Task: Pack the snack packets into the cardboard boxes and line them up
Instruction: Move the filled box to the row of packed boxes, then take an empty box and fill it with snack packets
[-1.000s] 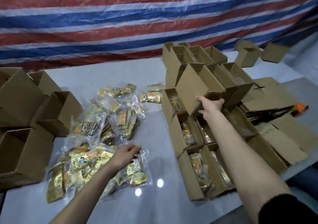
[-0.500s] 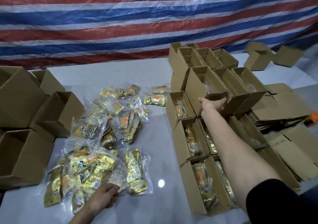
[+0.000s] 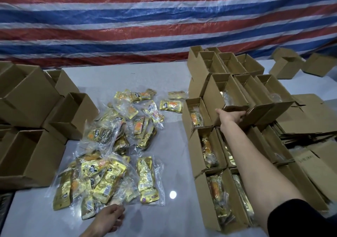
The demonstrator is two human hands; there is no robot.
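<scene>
Gold snack packets [image 3: 116,145], many inside clear bags, lie heaped on the white table [image 3: 164,76]. My left hand [image 3: 109,218] is at the heap's near edge, fingers curled on the rim of a clear bag of packets [image 3: 109,180]. On the right stand rows of open cardboard boxes [image 3: 206,156] with packets inside, and a second layer of boxes is stacked on top of them. My right hand [image 3: 230,117] reaches forward and grips the near end of an upper cardboard box [image 3: 215,96], which sits tilted.
Larger open cardboard boxes [image 3: 32,156] crowd the left edge of the table. Flattened cardboard sheets [image 3: 313,127] are piled at the right. Two more boxes [image 3: 286,67] sit at the far right. A striped tarp [image 3: 164,21] hangs behind.
My left hand has drawn back from the middle of the heap to its near edge. My right hand keeps its grip on the upper box, which has settled lower among the stacked boxes.
</scene>
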